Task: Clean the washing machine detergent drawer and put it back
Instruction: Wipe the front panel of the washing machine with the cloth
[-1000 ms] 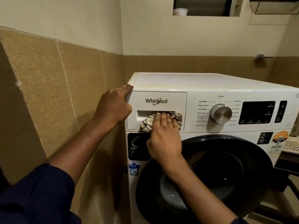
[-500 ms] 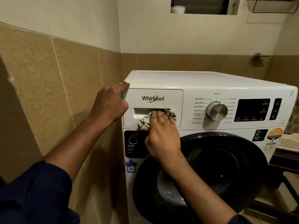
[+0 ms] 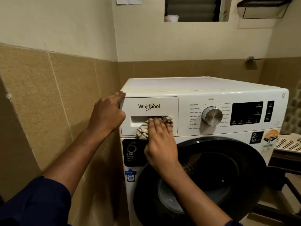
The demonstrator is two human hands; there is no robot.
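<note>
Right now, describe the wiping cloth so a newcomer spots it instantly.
Find the white front-loading washing machine; at its upper left is the white Whirlpool-branded detergent drawer panel. Pressed against that panel's handle recess, under the right hand, is a bunched cream cloth with dark brown stripes, the only soft, patterned thing there.

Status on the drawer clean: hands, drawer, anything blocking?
Left hand braced on top-left corner of washer. Right hand flat, pressing cloth against drawer at its handle recess. Drawer seated flush in panel. Nothing blocking.
</note>
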